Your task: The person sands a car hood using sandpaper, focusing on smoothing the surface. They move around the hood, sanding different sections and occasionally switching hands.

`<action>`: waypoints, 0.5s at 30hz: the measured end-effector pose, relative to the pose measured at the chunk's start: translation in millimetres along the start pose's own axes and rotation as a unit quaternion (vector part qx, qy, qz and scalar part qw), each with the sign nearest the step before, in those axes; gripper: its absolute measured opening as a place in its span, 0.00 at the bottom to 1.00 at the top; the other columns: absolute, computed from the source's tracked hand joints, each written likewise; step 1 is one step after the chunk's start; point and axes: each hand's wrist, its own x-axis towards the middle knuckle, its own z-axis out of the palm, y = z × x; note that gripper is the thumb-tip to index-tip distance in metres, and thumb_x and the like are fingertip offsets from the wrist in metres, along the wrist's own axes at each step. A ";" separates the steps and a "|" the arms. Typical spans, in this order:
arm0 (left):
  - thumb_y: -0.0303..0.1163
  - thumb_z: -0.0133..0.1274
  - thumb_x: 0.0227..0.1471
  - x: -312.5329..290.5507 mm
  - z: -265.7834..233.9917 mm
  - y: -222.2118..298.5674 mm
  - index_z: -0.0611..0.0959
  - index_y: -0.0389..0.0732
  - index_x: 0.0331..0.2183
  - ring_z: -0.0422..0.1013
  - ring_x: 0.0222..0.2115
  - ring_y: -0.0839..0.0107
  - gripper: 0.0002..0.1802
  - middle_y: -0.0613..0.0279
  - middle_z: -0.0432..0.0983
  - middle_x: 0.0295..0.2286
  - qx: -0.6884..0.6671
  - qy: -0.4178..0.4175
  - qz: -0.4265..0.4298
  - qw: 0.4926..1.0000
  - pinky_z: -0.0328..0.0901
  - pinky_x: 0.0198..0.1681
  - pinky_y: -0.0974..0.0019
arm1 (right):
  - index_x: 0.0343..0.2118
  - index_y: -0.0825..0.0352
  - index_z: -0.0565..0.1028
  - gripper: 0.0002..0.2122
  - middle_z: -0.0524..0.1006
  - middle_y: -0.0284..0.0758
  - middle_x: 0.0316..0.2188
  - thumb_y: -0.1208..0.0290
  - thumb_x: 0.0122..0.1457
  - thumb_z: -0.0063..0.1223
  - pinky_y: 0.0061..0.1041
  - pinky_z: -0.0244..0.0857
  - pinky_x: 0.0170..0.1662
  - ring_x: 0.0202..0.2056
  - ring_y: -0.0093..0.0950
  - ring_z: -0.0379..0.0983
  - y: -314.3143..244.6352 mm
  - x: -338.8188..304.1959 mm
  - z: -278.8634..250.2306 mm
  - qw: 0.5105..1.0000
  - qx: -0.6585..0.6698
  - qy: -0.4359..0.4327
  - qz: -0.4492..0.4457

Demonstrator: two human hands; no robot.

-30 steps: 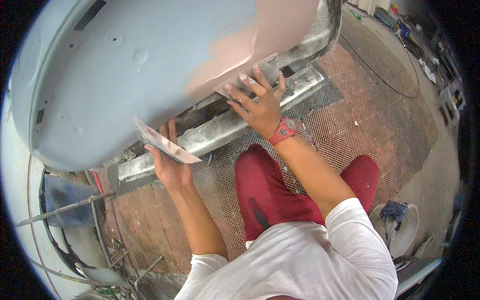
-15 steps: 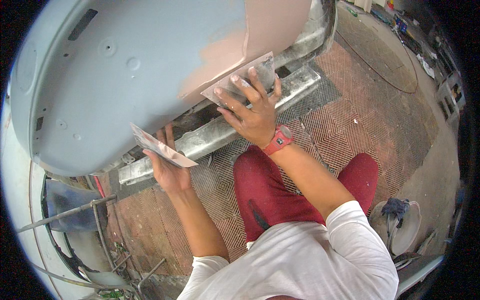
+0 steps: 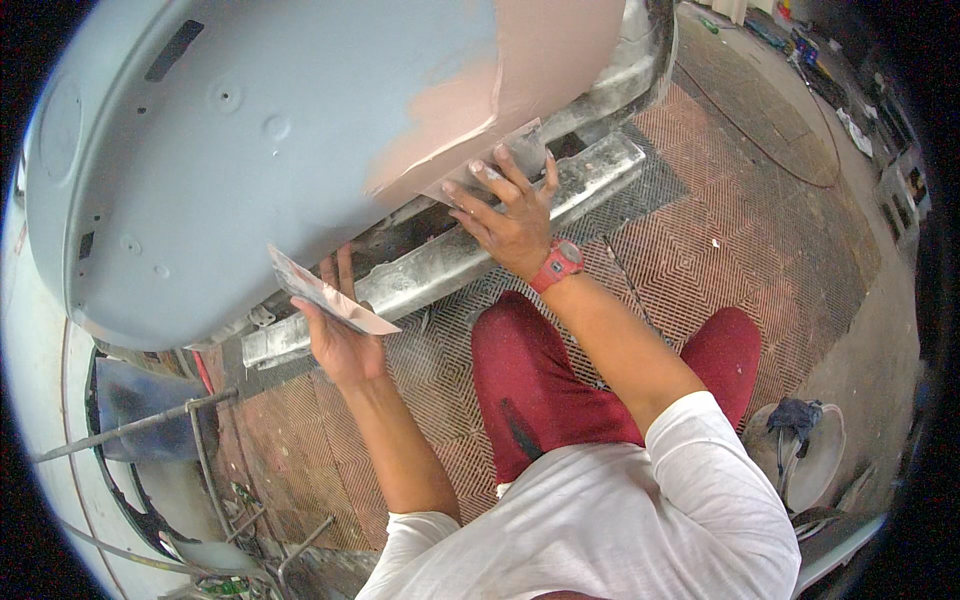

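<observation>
A car body panel [image 3: 300, 170], grey-blue with a pink patch of filler [image 3: 560, 60], slants across the upper left. My right hand [image 3: 510, 230], wearing a red watch [image 3: 560, 264], holds a thin wide putty spreader [image 3: 530, 142] against the filler's lower edge, fingers laid along its face. Lower left, my left hand [image 3: 345, 345] grips a thin putty plate [image 3: 322, 290] smeared with pink filler. Its thumb is on the near side, and other fingers show behind. The plate is tilted near the panel's lower edge.
A dusty metal bar [image 3: 420, 278] runs below the panel. Under me lies patterned matting [image 3: 330, 440]. A metal pipe frame [image 3: 140, 428] stands at left, a bucket with a dark cloth [image 3: 797, 415] at right. A hose [image 3: 740, 140] curves across the far-right floor.
The spreader in my right hand has shifted slightly down and now lies flatter against the panel's lower edge. My left hand with the plate has barely moved.
</observation>
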 end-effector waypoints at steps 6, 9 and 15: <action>0.52 0.43 0.69 3.8 -11.7 -2.9 0.54 0.48 0.70 0.45 0.70 0.49 0.37 0.41 0.52 0.67 -0.025 -0.029 -0.011 0.999 0.80 0.41 0.69 | 0.56 0.37 0.78 0.26 0.65 0.25 0.63 0.57 0.52 0.71 0.62 0.32 0.70 0.72 0.33 0.52 20.2 -3.8 -25.0 0.999 0.012 0.017 0.026; 0.52 0.43 0.69 1.0 -5.3 -4.1 0.54 0.49 0.71 0.44 0.71 0.50 0.37 0.43 0.51 0.67 -0.026 -0.017 -0.006 0.999 0.81 0.38 0.71 | 0.57 0.36 0.76 0.26 0.65 0.25 0.62 0.55 0.53 0.69 0.65 0.34 0.68 0.71 0.32 0.54 25.0 16.7 -38.7 0.999 0.016 0.024 0.020; 0.52 0.43 0.69 0.9 -13.4 -1.5 0.54 0.48 0.71 0.47 0.70 0.50 0.38 0.47 0.48 0.69 0.014 -0.049 -0.008 0.999 0.67 0.62 0.62 | 0.58 0.35 0.75 0.26 0.66 0.24 0.61 0.53 0.55 0.67 0.65 0.37 0.66 0.70 0.31 0.56 28.3 41.0 -45.6 1.000 0.009 0.029 0.008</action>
